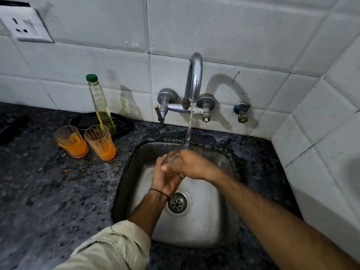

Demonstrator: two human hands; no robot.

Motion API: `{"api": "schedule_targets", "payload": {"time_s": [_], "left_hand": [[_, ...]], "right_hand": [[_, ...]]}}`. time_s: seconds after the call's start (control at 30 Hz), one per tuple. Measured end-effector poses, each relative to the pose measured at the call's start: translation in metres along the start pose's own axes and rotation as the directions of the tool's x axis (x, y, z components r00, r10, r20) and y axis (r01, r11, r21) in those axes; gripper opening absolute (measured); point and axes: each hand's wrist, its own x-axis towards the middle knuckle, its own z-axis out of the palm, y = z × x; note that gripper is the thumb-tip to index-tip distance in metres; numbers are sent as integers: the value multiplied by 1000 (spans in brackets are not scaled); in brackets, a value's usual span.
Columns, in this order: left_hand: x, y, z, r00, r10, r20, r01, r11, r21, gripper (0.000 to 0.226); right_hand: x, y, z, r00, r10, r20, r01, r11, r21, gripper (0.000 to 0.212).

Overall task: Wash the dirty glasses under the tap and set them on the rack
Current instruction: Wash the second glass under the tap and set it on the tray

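Both my hands meet over the steel sink [220, 236] around a clear glass [172, 157], which is mostly hidden between them. My left hand [165, 179] cups it from below and my right hand [191, 165] grips it from above. Water runs from the chrome tap [193, 78] and lands right at the glass and my right hand. Two dirty glasses stand on the counter to the left of the sink: one [71, 142] with orange liquid, the other [100, 142] with orange residue at its bottom.
A tall bottle with a green cap [100, 106] stands behind the two glasses, on a dark cloth [124, 125]. The speckled dark counter [39, 191] surrounds the sink. White tiled walls close in behind and at the right. A wall socket [25, 26] sits top left. No rack shows.
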Motion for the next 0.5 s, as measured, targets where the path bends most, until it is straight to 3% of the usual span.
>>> {"api": "schedule_targets", "payload": {"time_s": [0.03, 0.1, 0.13, 0.2, 0.27, 0.3, 0.37, 0.43, 0.5], "left_hand": [[-2, 0, -1, 1000, 13, 24, -12, 1000, -18, 32], [-5, 2, -6, 999, -8, 54, 8, 1000, 5, 33], [-5, 3, -10, 998, -37, 51, 34, 998, 57, 34], [-7, 5, -9, 988, -153, 2, 151, 975, 163, 36], [-8, 6, -4, 959, -276, -72, 285, 938, 195, 35], [-9, 6, 0, 946, -301, -117, 320, 926, 203, 33], [-6, 3, 0, 953, -266, -147, 292, 935, 201, 30], [-3, -1, 0, 977, -177, -120, 191, 975, 117, 32], [-2, -3, 0, 994, -93, -61, 96, 994, 49, 31]], "right_hand": [[1, -1, 5, 999, 23, -26, -21, 995, 93, 22], [3, 0, 7, 996, 22, -84, -16, 997, 73, 23], [1, 1, 4, 997, -10, -78, 10, 1000, -3, 25], [-1, 5, -5, 989, -126, 72, 141, 954, -266, 21], [-5, 6, -9, 954, -189, 231, 287, 791, -541, 11], [-6, 8, -9, 952, -186, 245, 300, 741, -601, 7], [-8, 10, -4, 973, -143, 180, 221, 798, -561, 13], [-6, 14, 3, 996, -43, 74, 65, 942, -329, 22], [-2, 12, 15, 996, 49, -72, -56, 992, -111, 28]]}}
